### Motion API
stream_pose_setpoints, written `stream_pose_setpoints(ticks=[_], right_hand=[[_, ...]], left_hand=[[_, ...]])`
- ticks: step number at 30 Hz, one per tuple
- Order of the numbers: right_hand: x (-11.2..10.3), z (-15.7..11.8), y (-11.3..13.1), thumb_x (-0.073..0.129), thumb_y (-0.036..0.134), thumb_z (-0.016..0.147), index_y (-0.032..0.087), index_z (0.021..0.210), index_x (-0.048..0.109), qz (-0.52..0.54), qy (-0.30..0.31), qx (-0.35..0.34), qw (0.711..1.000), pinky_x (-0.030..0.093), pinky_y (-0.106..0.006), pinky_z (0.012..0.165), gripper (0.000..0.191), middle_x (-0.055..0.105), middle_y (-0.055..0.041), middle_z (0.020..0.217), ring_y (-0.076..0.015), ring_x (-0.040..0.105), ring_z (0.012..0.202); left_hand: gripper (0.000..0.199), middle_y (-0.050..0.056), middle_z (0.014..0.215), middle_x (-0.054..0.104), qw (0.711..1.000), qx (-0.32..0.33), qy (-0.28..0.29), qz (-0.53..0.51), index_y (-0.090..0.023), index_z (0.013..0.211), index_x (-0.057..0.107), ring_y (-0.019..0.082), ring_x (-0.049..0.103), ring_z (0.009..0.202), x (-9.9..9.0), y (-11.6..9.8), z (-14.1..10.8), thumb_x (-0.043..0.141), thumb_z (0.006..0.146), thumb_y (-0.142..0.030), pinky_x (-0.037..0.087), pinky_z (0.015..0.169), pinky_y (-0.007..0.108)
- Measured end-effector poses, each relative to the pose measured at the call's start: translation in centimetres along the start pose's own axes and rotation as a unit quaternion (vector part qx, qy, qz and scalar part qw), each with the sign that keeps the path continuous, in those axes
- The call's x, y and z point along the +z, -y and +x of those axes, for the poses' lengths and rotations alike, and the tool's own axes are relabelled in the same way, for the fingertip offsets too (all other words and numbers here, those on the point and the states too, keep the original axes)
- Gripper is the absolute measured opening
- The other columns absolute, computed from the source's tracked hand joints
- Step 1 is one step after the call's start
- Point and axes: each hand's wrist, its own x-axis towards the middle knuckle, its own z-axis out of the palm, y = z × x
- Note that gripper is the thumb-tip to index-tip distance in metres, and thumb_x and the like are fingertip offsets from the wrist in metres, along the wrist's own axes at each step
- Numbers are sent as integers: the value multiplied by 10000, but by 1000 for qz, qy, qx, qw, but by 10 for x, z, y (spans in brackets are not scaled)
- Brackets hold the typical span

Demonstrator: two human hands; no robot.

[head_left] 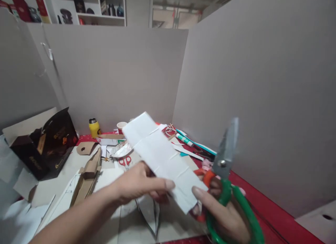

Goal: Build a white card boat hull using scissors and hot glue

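A long strip of white card [164, 156] with crosswise creases is held up at a slant over the table. My left hand [140, 183] pinches its lower left edge, thumb on top and fingers behind. At the strip's near right end, my right hand [225, 214] presses its thumb on the card. That hand also carries scissors [227, 156] with green and orange handles, their blades pointing up and away from the card. Its fingers are partly hidden behind the strip and handles. Below the strip lies a pointed white piece with dark edges [149, 212].
A dark box [49, 146] stands at the left, near a yellow bottle [93, 128] and a paper cup [121, 126]. Folded brown cardboard [88, 177], red-handled scissors [125, 161] and a glue tube [184, 139] lie on the table. Grey partitions [112, 72] enclose it.
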Motion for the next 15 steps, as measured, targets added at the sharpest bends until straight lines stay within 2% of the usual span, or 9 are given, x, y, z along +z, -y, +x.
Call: stream_pose_setpoints(ticks=[2, 4, 5, 7, 9, 11, 13, 15], right_hand=[[-4, 3, 7, 649, 483, 796, 208, 777, 639, -5, -82, -72, 994, 434, -313, 375, 276, 635, -50, 511, -197, 564, 384], [-7, 6, 13, 628, 461, 817, 221, 719, 629, -12, -118, -79, 990, 450, -319, 385, 260, 609, -38, 478, -196, 566, 389], [-8, 8, 16, 628, 447, 820, 224, 658, 612, -18, -129, -76, 989, 459, -317, 392, 276, 593, -32, 454, -191, 567, 389], [-8, 11, 21, 651, 400, 798, 224, 590, 590, -33, -150, -86, 984, 469, -305, 402, 279, 586, -21, 437, -176, 569, 393], [-6, 13, 25, 656, 347, 770, 223, 604, 603, -43, -156, -110, 981, 466, -291, 392, 214, 589, -5, 426, -163, 555, 371], [-4, 14, 26, 650, 313, 751, 227, 619, 599, -43, -156, -113, 980, 460, -282, 373, 166, 585, 9, 414, -162, 552, 353], [-4, 14, 24, 651, 308, 738, 233, 614, 575, -37, -153, -95, 983, 460, -281, 363, 164, 578, 17, 409, -169, 563, 350], [-6, 14, 22, 662, 316, 727, 238, 632, 557, -23, -147, -71, 986, 471, -288, 363, 161, 574, 28, 411, -175, 569, 345]], left_hand=[[142, 53, 692, 701, 997, 35, -40, 57, -168, 744, 730, 153, 621, 611, -16, -9, -2, 676, 729, -299, 486, 614, 273], [116, 17, 625, 647, 979, 92, -98, 151, -180, 676, 693, 142, 584, 597, -33, -15, -2, 648, 742, -264, 454, 602, 261], [118, 3, 609, 624, 965, 104, -117, 213, -185, 687, 686, 135, 558, 572, -40, -15, 0, 626, 753, -263, 421, 568, 251], [165, 0, 608, 617, 918, 87, -131, 364, -185, 664, 678, 138, 547, 573, -50, -12, 5, 579, 772, -261, 389, 555, 247], [174, 9, 627, 645, 853, 43, -112, 509, -188, 679, 692, 151, 562, 582, -52, -6, 12, 556, 765, -253, 370, 544, 249], [180, 21, 654, 676, 793, 3, -75, 605, -195, 711, 709, 165, 577, 591, -47, 2, 19, 541, 756, -242, 354, 536, 257], [192, 39, 684, 698, 761, -15, -47, 647, -200, 732, 720, 183, 587, 604, -39, 10, 25, 532, 750, -232, 346, 540, 271], [192, 64, 730, 718, 752, -16, -32, 658, -199, 758, 731, 205, 602, 635, -32, 19, 30, 543, 739, -234, 350, 554, 285]])
